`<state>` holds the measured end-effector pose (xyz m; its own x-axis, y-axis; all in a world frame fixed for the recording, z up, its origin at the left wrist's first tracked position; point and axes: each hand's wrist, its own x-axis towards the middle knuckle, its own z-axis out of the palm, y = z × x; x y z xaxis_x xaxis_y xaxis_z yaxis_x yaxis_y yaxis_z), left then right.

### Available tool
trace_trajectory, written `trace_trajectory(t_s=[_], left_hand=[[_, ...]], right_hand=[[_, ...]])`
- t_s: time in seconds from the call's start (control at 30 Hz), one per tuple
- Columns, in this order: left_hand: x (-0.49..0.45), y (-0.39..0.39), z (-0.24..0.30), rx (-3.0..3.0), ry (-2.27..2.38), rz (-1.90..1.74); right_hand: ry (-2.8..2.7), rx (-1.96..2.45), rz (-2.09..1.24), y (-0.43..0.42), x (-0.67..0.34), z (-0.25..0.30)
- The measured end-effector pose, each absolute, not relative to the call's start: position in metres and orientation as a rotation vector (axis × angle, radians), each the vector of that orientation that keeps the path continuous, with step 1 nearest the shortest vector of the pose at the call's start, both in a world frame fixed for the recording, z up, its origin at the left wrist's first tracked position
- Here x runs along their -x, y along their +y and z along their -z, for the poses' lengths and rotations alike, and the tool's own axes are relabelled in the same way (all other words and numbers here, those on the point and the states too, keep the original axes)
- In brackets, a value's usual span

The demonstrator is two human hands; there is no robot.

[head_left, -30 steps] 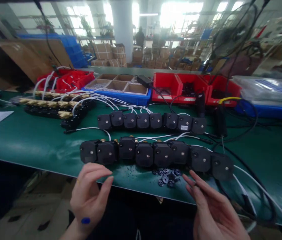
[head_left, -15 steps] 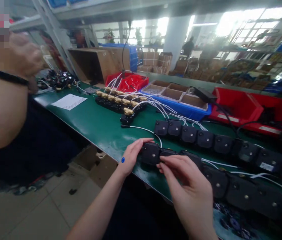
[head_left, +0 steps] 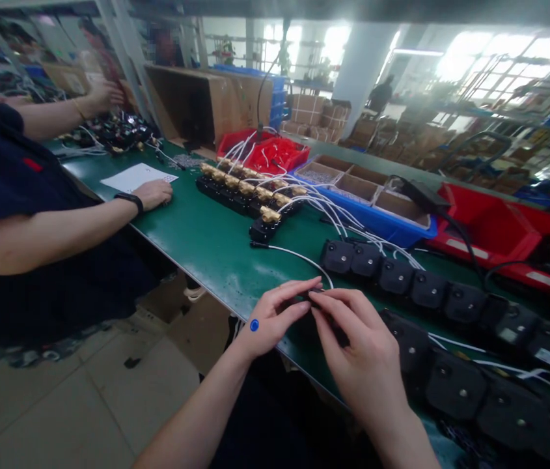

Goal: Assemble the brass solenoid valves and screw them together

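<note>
My left hand (head_left: 272,319), with a blue dot on its back, curls around a black box-shaped unit (head_left: 308,326), thumb and fingers at its top. My right hand (head_left: 365,345) meets it there, thumb and forefinger pinched together; whatever is between those fingertips is too small or hidden to make out. Most of the unit lies behind my fingers. A white cable (head_left: 304,257) with a black plug curves from my fingers across the green bench. To the right, more black box-shaped units (head_left: 455,384) stand in a row, and a second row (head_left: 394,277) runs behind them.
Brass-topped black assemblies (head_left: 240,189) with white cables stand at mid-bench. Behind are a divided blue tray (head_left: 382,221) and red bins (head_left: 489,221). A co-worker's hand (head_left: 152,194) rests beside a white sheet (head_left: 133,177) at left. An open cardboard box (head_left: 211,104) stands behind.
My left hand's fingers and thumb have moved over the unit's top, against my right fingertips. The co-worker's raised hand is gone from the upper left; a hand now rests by the white sheet.
</note>
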<state>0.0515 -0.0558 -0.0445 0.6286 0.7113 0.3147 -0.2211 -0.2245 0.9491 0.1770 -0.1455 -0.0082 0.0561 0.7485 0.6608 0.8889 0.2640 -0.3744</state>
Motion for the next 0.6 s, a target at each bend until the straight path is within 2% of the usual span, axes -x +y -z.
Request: trace_trajectory(t_s=[0.6], left_hand=[[-0.0531,-0.0558,0.0435,-1.551,0.480,-0.900]], right_hand=[[-1.721,1.515,0.264,-0.1445,-0.1704,0.0129]])
